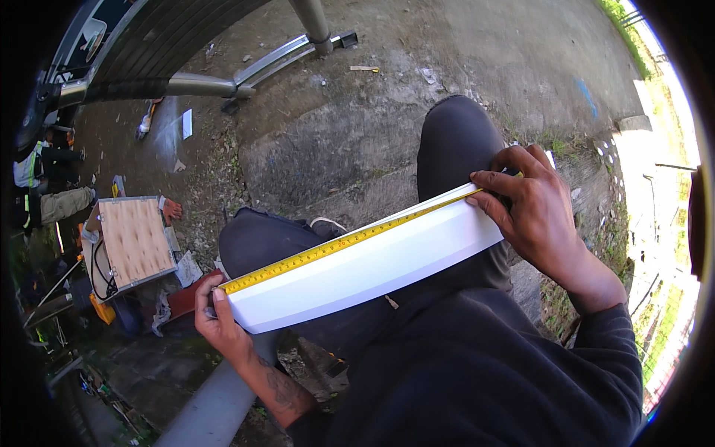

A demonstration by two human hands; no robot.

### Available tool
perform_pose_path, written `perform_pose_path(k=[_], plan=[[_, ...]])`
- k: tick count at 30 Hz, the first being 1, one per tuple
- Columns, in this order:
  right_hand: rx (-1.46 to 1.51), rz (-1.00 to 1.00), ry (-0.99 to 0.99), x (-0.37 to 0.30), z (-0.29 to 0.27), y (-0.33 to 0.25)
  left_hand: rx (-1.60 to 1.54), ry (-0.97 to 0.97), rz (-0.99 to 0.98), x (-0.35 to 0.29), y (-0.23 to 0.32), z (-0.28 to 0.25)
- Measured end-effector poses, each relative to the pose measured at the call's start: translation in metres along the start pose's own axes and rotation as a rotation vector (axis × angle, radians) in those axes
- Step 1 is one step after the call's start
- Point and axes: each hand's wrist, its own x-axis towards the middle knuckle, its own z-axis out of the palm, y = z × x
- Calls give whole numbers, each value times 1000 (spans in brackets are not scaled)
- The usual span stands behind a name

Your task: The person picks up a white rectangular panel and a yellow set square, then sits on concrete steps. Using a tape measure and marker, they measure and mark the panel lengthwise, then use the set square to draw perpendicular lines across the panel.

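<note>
A long white strip of panel (pixel 372 272) with a bent edge lies across my knees, slanting up to the right. Along its far edge runs a yellow tape measure blade (pixel 342 243), pulled out straight. With fingers closed, my left hand (pixel 223 324) holds the blade's end against the strip's left corner. My right hand (pixel 530 200) pinches the blade between thumb and fingers near the strip's right end. The tape's case is not visible; the right hand may be covering it.
A wooden-topped box (pixel 138 237) stands at left, near a red-brown beam (pixel 186 309). A grey pipe (pixel 216 402) lies beside me at lower left. Metal tubing (pixel 201 85) stands ahead at upper left. A small white offcut (pixel 187 124) lies on the ground. People (pixel 56 167) are at far left.
</note>
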Motion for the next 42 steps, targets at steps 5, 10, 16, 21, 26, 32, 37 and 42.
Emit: perform_pose_path(k=[5, 10, 16, 21, 26, 32, 37, 42], plan=[[-13, 11, -58, 5, -4, 0, 19, -19, -39, 0, 11, -1], [12, -6, -55, 5, -5, 0, 24, 0, -91, -5, 18, 0], [23, -53, -83, 9, -8, 5, -45, 28, -146, -6, 19, 4], [51, 52, -201, 10, -21, 0, -104, 93, -169, -10, 13, 13], [69, 79, -224, 7, -27, -6, -132, 140, -128, -14, 8, 21], [46, 38, -140, 2, -18, -4, -207, 162, -125, -14, 9, 27], [28, 32, -79, -6, -7, 1, -228, 160, -152, -16, 11, 26], [12, 20, -46, -17, -8, 4, -264, 139, -189, -21, 17, 21]])
